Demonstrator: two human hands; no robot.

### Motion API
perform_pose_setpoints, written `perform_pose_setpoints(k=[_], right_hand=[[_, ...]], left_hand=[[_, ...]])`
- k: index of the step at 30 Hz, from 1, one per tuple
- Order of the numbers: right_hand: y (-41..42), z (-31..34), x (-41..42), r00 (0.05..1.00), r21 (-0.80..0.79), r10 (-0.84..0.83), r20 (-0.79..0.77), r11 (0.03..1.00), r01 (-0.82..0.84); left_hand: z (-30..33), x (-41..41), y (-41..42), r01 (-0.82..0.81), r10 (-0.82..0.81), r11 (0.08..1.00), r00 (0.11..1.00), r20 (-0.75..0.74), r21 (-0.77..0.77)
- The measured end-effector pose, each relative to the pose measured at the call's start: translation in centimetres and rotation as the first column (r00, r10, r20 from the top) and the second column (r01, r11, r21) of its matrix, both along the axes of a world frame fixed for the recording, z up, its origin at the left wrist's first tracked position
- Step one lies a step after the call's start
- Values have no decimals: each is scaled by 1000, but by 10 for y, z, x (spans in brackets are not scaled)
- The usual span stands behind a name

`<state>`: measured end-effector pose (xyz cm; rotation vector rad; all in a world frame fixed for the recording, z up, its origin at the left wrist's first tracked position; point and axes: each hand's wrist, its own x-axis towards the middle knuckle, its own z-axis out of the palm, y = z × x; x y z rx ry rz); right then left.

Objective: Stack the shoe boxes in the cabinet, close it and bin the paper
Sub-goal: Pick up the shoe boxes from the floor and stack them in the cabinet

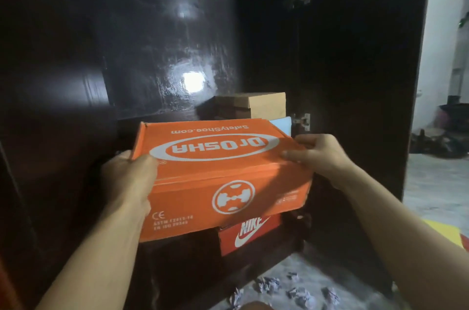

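Left arm: I had it reaching forward from the lower left, forearm bare.
Left hand (pixel 129 183): I had it clamped on the near left corner of the orange box (pixel 218 170), thumb on the lid, fingers wrapped down the side.
Right arm: I had it stretched in from the lower right, wrist bent inward.
Right hand (pixel 317 155): I gripped the box's right edge, fingers curled over the lid.

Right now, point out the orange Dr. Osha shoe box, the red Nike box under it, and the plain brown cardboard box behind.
orange Dr. Osha shoe box (pixel 215 150), head view, lid logo.
red Nike box (pixel 250 233), head view, front face.
plain brown cardboard box (pixel 266 105), head view, lit end.
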<state>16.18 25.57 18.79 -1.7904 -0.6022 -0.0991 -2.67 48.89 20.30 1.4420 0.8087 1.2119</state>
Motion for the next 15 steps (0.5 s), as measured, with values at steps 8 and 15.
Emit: perform_pose_setpoints(k=[8, 15], right_hand=[[67, -9, 53, 999, 88, -12, -34, 996, 15], [100, -9, 67, 998, 192, 51, -45, 981, -42]], left_hand=[[-24, 19, 1, -255, 265, 933, 964, -3, 255], [-20, 22, -63, 226, -62, 890, 921, -384, 397]])
